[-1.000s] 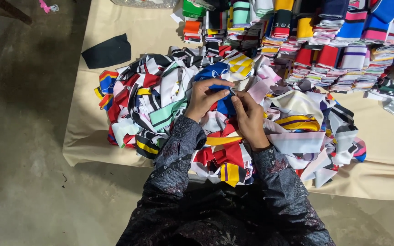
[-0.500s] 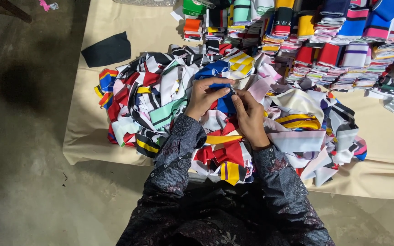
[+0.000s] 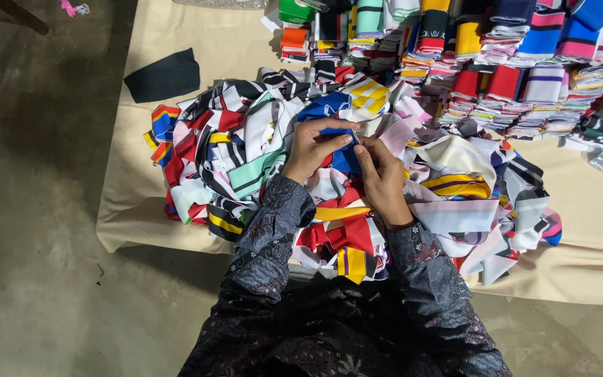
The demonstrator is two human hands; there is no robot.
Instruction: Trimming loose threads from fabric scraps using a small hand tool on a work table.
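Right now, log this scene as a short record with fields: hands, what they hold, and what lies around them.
left hand: left hand, fingers pinching a blue fabric piece
right hand: right hand, fingers on the same piece
below hands: loose heap of striped collar strips
behind heap: folded stacks of strips, sorted by colour
surface: beige sheet on a concrete floor
apart: black cloth scrap, left of the heap

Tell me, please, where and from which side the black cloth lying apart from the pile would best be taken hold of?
Probably by a corner of the black cloth's left edge, coming from the left. It lies flat and alone on the beige sheet, that side stands free of the heap of striped pieces, and a flat piece lifts most easily by a pinched corner.
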